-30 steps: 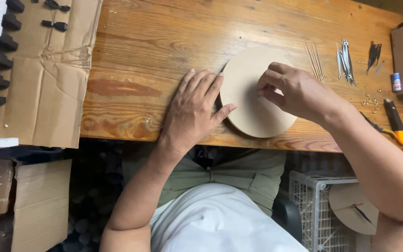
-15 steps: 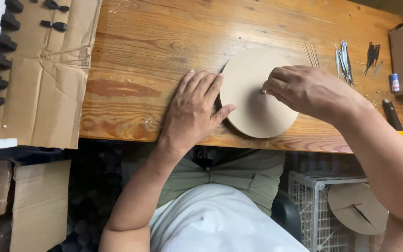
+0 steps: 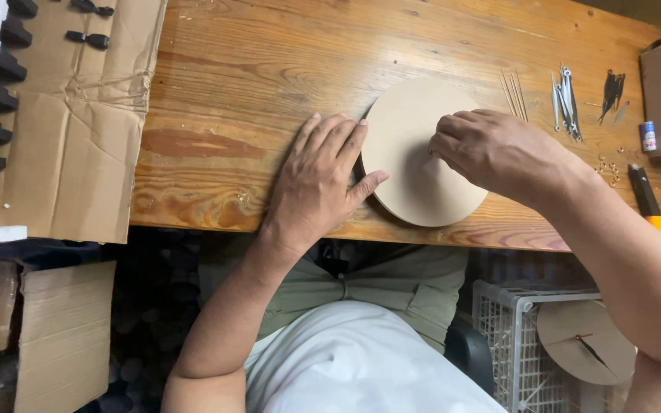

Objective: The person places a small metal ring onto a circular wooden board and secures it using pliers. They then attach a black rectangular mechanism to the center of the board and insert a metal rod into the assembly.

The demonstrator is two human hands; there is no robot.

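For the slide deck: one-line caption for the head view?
Left hand steadies a round tan disc on a wooden table; right hand rests on top.

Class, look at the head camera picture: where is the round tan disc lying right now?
The round tan disc lies flat near the wooden table's front edge, between the left hand and right hand.

A worn wooden table (image 3: 269, 92) under even light, flattened cardboard (image 3: 70, 122) at its left, a white plastic crate (image 3: 514, 344) below.
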